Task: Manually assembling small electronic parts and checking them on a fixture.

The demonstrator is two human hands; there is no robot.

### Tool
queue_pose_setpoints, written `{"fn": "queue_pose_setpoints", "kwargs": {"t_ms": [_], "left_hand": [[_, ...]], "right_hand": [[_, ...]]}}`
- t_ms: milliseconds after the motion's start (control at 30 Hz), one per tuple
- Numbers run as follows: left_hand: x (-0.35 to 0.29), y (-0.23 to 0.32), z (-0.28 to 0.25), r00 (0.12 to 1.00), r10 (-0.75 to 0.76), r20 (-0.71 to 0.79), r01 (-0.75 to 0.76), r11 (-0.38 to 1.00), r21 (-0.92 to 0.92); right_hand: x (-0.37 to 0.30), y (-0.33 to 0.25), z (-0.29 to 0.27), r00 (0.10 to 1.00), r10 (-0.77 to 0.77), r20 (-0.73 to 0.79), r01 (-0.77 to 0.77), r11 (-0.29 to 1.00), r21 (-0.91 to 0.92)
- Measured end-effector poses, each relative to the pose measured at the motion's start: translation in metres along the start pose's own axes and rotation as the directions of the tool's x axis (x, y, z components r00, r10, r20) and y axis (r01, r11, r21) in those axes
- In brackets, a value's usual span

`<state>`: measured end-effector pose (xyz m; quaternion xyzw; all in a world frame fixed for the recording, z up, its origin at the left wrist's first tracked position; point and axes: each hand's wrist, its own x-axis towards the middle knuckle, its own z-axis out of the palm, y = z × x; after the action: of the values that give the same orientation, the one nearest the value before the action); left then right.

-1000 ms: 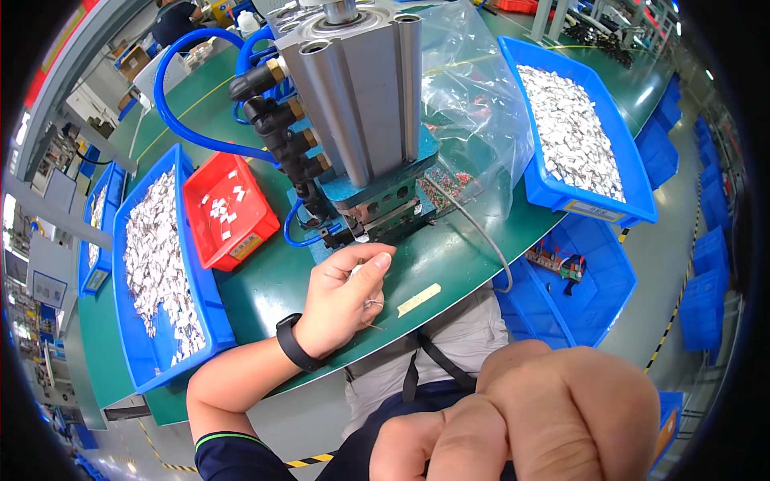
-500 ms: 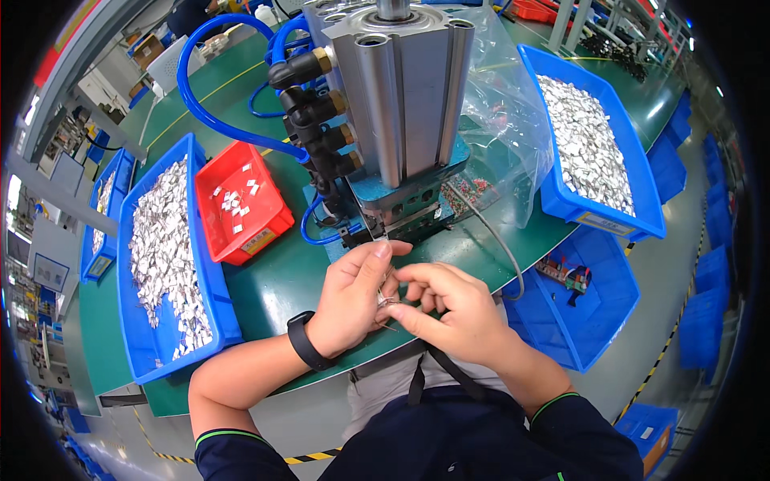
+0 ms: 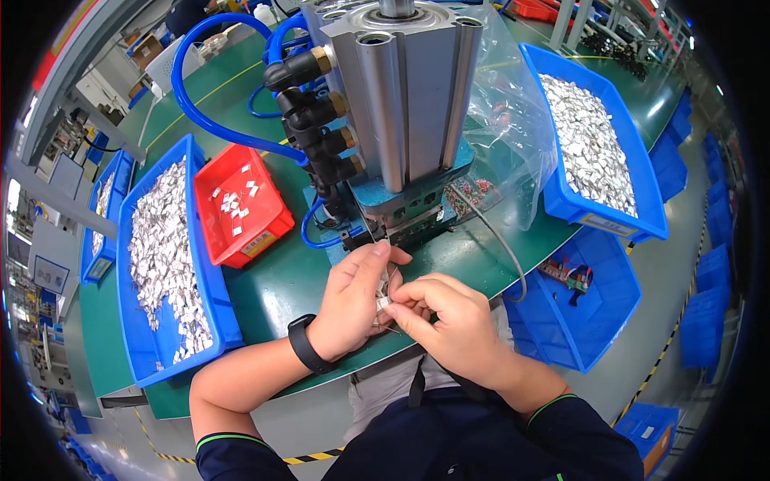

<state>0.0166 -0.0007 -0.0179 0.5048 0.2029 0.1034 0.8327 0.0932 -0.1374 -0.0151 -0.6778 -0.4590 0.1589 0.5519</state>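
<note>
Close in front of the press, my left hand curls around several small white blocks with thin wire leads. My right hand meets it from the right, thumb and forefinger pinching at the edge of one of these white blocks. Fingers hide most of the pieces, so how many lie in the palm cannot be seen. Just beyond my hands stands the pneumatic press, a large silver cylinder on a teal metal base. A black band circles my left wrist.
Left of the press are a red bin with a few white blocks and a long blue bin heaped with them. Another full blue bin stands right. Blue hoses, a grey cable and a clear plastic bag surround the press.
My right fingertips have shifted slightly left and closer to the left palm, and a white block now shows between the hands. The left hand stays almost where it was.
</note>
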Motion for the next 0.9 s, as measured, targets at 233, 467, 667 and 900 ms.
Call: {"fn": "queue_pose_setpoints", "kwargs": {"t_ms": [233, 467, 667, 900], "left_hand": [[0.001, -0.001, 0.002, 1.0, -0.022, -0.011, 0.022, 1.0, -0.005], [-0.001, 0.003, 0.002, 0.989, -0.143, 0.023, 0.145, 0.986, -0.081], [-0.001, -0.002, -0.001, 0.989, -0.108, 0.102, 0.107, 0.994, 0.014], [-0.002, -0.002, -0.001, 0.991, -0.097, 0.097, 0.105, 0.991, -0.081]], "right_hand": [[0.004, 0.012, -0.009, 0.997, -0.068, 0.044, 0.067, 0.998, 0.024], [0.019, 0.029, -0.044, 0.963, 0.071, 0.26, -0.113, 0.982, 0.151], [0.039, 0.028, -0.064, 0.953, 0.081, 0.293, -0.131, 0.979, 0.156], [0.033, 0.026, -0.057, 0.957, 0.187, 0.222, -0.268, 0.865, 0.424]]}}
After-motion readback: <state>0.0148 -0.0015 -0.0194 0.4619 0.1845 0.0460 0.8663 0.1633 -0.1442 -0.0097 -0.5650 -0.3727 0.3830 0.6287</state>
